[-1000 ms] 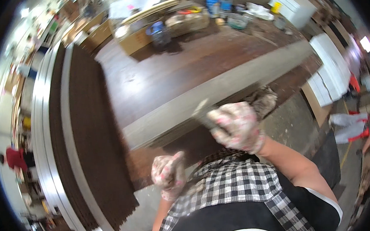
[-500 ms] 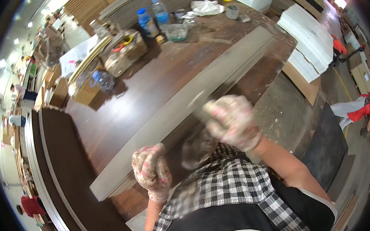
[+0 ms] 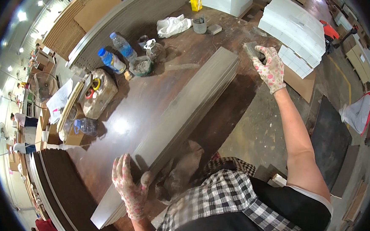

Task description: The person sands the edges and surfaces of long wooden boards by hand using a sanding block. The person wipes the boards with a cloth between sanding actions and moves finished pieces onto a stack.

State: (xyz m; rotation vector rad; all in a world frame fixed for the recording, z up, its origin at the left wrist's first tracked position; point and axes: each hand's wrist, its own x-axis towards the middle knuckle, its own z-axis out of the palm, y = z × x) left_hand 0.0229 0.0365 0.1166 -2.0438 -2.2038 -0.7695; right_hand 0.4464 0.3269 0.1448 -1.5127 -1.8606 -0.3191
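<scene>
A stack of long, narrow grey boards (image 3: pixel 186 96) lies slantwise across the brown table. My left hand (image 3: pixel 130 186), in a flowered glove, is spread over the near end of the stack with its fingers apart; whether the palm touches is hard to tell. Out past the stack's far end, at the table's right edge, my right hand (image 3: pixel 271 70) pinches a small grey block (image 3: pixel 252 49) that looks like a sanding block. A dusty, crumpled cloth or bag (image 3: pixel 180 172) sits between the stack and my checked apron.
Two bottles (image 3: pixel 112 60), a bowl (image 3: pixel 140 65), a white cloth (image 3: pixel 173 26) and a grey cup (image 3: pixel 200 25) stand toward the back. A bag with scissors (image 3: pixel 99 95) is at left. Dark boards (image 3: pixel 66 184) are stacked near left, white panels (image 3: pixel 292 29) at far right.
My right hand has swung from beside the middle of the stack out to the far right. My left hand has uncurled and spread over the boards. The whole view has shifted.
</scene>
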